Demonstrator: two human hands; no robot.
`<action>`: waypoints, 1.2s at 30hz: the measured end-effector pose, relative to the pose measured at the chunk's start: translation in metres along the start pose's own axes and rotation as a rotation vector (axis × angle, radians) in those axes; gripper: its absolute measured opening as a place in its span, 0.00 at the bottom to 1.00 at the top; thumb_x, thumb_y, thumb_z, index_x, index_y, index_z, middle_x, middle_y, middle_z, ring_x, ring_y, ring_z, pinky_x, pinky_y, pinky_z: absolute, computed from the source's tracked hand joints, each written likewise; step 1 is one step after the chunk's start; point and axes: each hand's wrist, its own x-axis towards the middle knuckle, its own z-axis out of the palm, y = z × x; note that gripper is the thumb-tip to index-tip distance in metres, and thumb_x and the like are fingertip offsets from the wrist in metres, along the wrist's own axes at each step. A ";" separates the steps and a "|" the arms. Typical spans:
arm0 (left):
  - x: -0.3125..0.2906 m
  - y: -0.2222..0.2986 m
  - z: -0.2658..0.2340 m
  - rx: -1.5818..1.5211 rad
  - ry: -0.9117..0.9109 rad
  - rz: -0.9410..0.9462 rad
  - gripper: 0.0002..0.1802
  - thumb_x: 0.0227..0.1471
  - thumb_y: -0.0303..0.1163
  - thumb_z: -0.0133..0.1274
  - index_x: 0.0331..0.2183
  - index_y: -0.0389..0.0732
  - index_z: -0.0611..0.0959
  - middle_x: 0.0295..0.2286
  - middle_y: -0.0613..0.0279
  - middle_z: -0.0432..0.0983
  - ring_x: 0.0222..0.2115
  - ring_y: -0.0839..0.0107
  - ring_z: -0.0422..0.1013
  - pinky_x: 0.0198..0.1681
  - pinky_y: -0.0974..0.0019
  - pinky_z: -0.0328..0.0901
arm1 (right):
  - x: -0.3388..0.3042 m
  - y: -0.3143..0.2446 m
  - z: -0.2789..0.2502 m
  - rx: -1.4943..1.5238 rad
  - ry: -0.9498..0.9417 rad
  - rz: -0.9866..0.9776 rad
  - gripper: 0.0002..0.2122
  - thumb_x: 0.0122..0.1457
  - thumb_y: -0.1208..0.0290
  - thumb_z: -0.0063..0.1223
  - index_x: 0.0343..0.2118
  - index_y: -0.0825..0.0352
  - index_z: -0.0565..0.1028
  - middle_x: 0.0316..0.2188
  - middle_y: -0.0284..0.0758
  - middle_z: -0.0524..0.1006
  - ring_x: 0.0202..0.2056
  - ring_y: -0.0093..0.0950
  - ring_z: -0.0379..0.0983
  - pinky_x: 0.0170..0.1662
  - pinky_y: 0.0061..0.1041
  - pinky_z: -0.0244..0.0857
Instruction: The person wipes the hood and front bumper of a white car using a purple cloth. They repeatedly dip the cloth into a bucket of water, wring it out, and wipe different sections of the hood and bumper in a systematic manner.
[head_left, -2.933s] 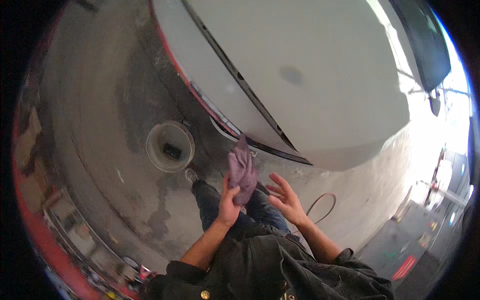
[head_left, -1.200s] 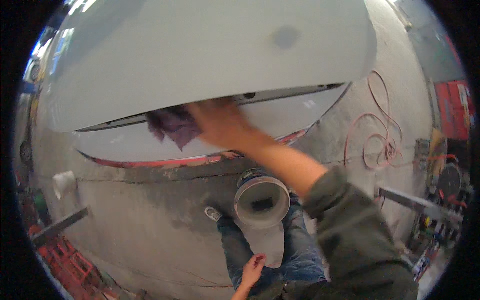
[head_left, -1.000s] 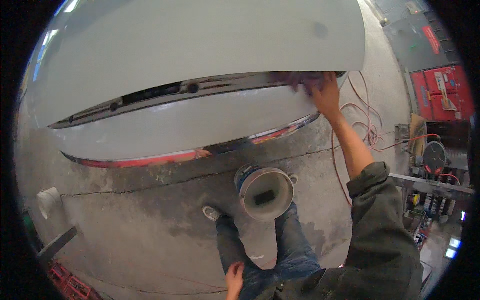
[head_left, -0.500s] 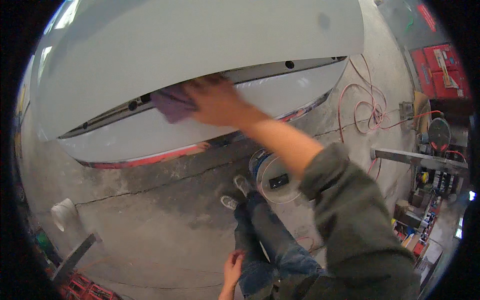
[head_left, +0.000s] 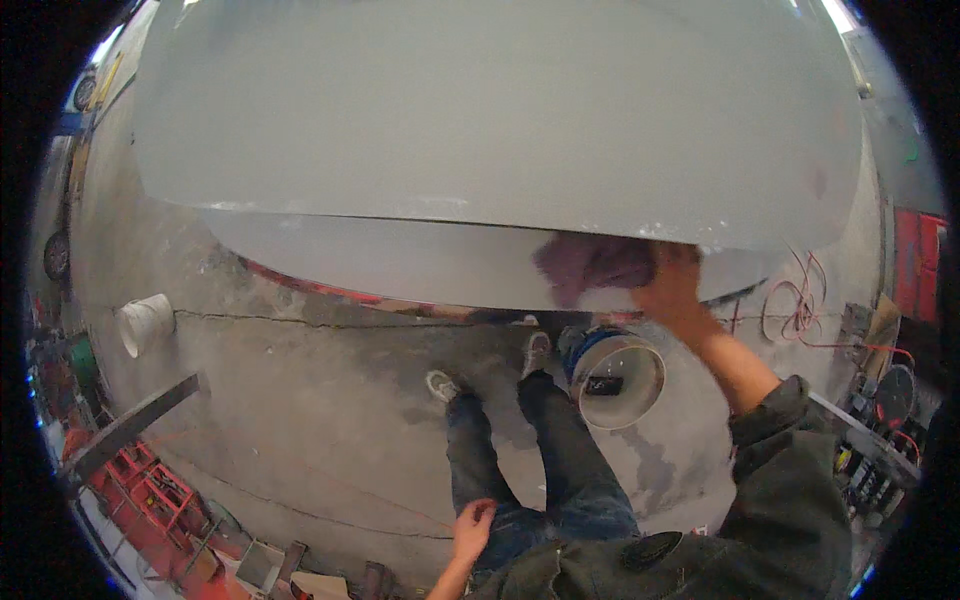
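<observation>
Concrete floor (head_left: 330, 430), cracked and stained, fills much of the near half of the workshop. Right hand (head_left: 672, 285): clamped, as far as motion blur permits a reading, on the right end of a purple cloth (head_left: 590, 268); single fingers cannot be separated. The cloth lies over the lower panel (head_left: 380, 255), right of its middle, just nearer than the edge of the upper panel (head_left: 480, 110), along which pale specks show. Left hand (head_left: 473, 528): near, by the left leg (head_left: 478, 460), fingers curled, nothing visible in it; whether the fingertips meet cannot be told. Farther out: a pail (head_left: 640, 400) holding a dark block (head_left: 603, 385), just beside the right shoe (head_left: 538, 352); a red hose (head_left: 797, 305), looped at far right; a white bucket (head_left: 147, 322), well apart at left.

Possible faults: grit trapped beneath the cloth could scratch the lower panel; the loose left end could catch on the upper panel's edge and pull from the fingers; a sideways step could knock the pail.

Compared with the view half a second earlier, the cloth lies farther right; the dark recess with round holes, then exposed between the panels, is out of sight; the pail, then partly behind the right forearm (head_left: 738, 368), shows its full mouth.
</observation>
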 end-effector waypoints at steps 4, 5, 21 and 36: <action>0.018 0.035 -0.020 -0.110 -0.117 0.018 0.17 0.60 0.35 0.53 0.48 0.36 0.79 0.39 0.58 0.82 0.39 0.73 0.76 0.45 0.70 0.69 | 0.068 -0.141 0.037 0.063 0.058 -0.070 0.40 0.38 0.58 0.66 0.59 0.62 0.66 0.54 0.47 0.68 0.55 0.50 0.65 0.53 0.54 0.59; 0.014 0.041 -0.029 -0.141 -0.136 0.009 0.17 0.60 0.34 0.53 0.48 0.36 0.78 0.40 0.58 0.82 0.39 0.73 0.76 0.46 0.70 0.68 | 0.082 -0.163 0.035 0.088 0.025 -0.085 0.38 0.37 0.60 0.66 0.57 0.64 0.69 0.53 0.47 0.69 0.55 0.48 0.65 0.52 0.51 0.60; 0.033 -0.007 -0.202 -0.048 -0.062 -0.043 0.13 0.59 0.31 0.52 0.44 0.35 0.80 0.38 0.56 0.82 0.39 0.71 0.76 0.46 0.68 0.68 | 0.155 -0.270 0.025 -0.117 0.010 0.154 0.34 0.42 0.50 0.63 0.52 0.62 0.72 0.43 0.48 0.76 0.44 0.49 0.74 0.48 0.47 0.65; 0.052 0.006 -0.246 -0.044 -0.160 -0.057 0.15 0.60 0.31 0.51 0.46 0.33 0.78 0.39 0.57 0.80 0.41 0.70 0.75 0.48 0.69 0.66 | 0.074 -0.142 0.002 -0.018 0.082 0.149 0.27 0.49 0.64 0.60 0.53 0.68 0.69 0.49 0.49 0.73 0.52 0.52 0.66 0.57 0.50 0.59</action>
